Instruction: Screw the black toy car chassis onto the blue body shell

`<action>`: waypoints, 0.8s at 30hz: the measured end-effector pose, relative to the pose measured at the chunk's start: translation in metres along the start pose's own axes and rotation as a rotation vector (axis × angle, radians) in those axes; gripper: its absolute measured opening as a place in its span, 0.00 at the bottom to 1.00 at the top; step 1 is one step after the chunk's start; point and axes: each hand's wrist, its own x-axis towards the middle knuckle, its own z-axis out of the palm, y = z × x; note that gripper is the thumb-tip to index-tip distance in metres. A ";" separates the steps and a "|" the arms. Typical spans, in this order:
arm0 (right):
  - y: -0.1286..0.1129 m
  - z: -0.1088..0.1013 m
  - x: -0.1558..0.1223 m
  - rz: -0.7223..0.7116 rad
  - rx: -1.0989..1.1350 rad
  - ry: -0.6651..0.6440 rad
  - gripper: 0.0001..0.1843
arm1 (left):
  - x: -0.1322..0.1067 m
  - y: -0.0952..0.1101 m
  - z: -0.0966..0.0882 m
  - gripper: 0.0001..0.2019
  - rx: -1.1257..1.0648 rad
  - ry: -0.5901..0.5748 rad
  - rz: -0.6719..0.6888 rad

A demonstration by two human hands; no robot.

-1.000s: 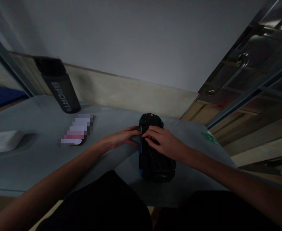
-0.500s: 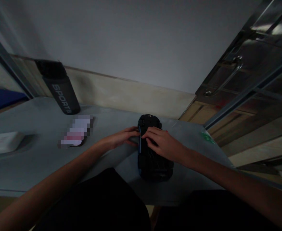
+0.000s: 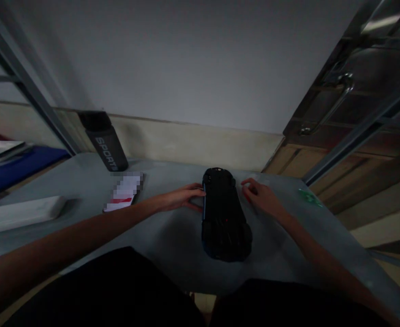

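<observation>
A dark toy car (image 3: pixel 222 204) lies upside down on the grey table, its black underside facing up. A tiny red spot shows near its middle, and a blue strip runs along its left edge. My left hand (image 3: pixel 186 198) rests against the car's left side, fingers and thumb bent onto that edge. To the right of the car, apart from it, my right hand (image 3: pixel 258 194) hovers with its fingers curled together. Whether something small is pinched in those fingertips is too dark to tell.
A black sports bottle (image 3: pixel 105 143) stands at the back left, with a phone (image 3: pixel 125 193) in front of it. Further left lies a white oblong case (image 3: pixel 26 213). Green crumpled plastic (image 3: pixel 309 197) is near the right edge. A metal frame bar (image 3: pixel 350 141) rises at the right.
My right hand has moved off the car's underside to the right, uncovering it. My left hand stays at the car's left side. The camera view has shifted slightly.
</observation>
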 end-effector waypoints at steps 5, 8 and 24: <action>0.021 0.022 -0.016 -0.126 0.061 -0.014 0.14 | -0.001 0.005 0.001 0.25 0.035 0.030 -0.037; 0.018 0.024 -0.018 -0.150 0.096 -0.008 0.08 | -0.004 0.007 0.002 0.25 0.073 0.034 -0.039; 0.010 0.014 -0.006 -0.044 0.313 0.211 0.15 | -0.018 0.001 0.009 0.33 0.205 0.168 0.043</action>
